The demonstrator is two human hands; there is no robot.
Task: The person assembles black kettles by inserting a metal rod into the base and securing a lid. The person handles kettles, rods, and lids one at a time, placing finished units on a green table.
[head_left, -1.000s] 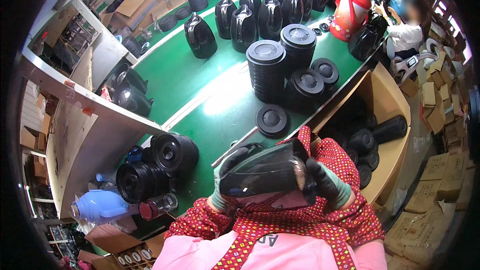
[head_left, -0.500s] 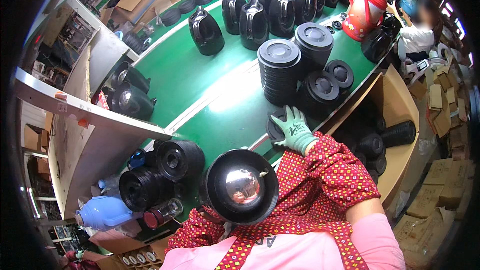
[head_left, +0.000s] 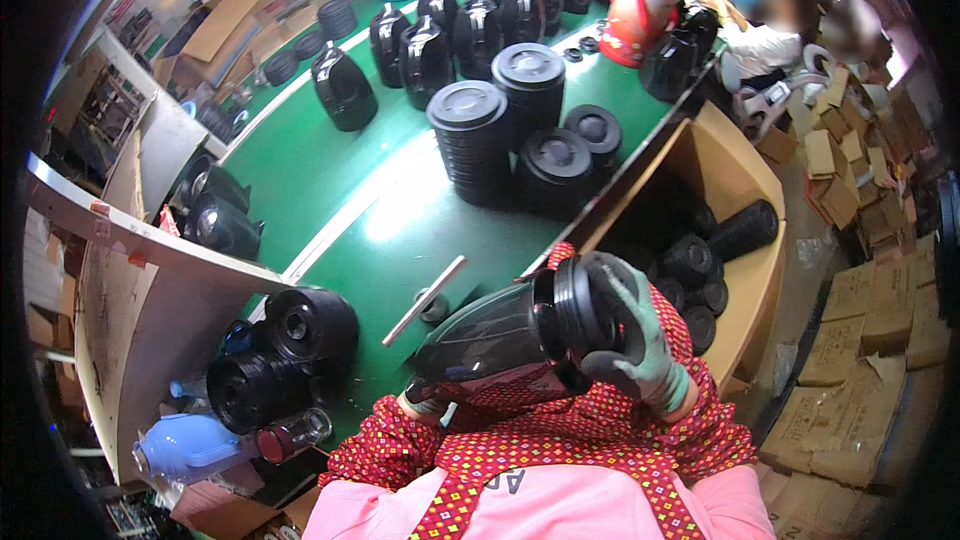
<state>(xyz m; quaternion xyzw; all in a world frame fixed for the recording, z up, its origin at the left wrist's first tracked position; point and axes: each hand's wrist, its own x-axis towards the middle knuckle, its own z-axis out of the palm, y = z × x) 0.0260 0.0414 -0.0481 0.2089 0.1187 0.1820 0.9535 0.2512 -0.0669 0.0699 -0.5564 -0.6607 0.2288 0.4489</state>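
A glossy black thermos jug (head_left: 490, 345) lies tipped on its side in front of my chest, its wide ringed end to the right. My left hand (head_left: 428, 408) supports it from below at the left; most of that hand is hidden behind the jug. Gloved in pale green with dark grey fingertips, my right hand (head_left: 645, 345) is wrapped round a black round screw base (head_left: 585, 310) against the jug's wide end. Whether the threads have engaged cannot be seen. Stacks of similar black bases (head_left: 470, 145) stand on the green table (head_left: 330, 190).
Several black jugs (head_left: 342, 87) and a red flask (head_left: 640, 10) stand farther back. A metal bar (head_left: 425, 300) rises near the jug. At right is a cardboard box (head_left: 750, 180) of black parts; at left, black round parts (head_left: 310, 325) and a blue jug (head_left: 190, 445). Co-workers sit at far right.
My right hand has lifted a black base off the table to the jug. The jug has turned from its open end facing up to lying sideways. The whole view has shifted.
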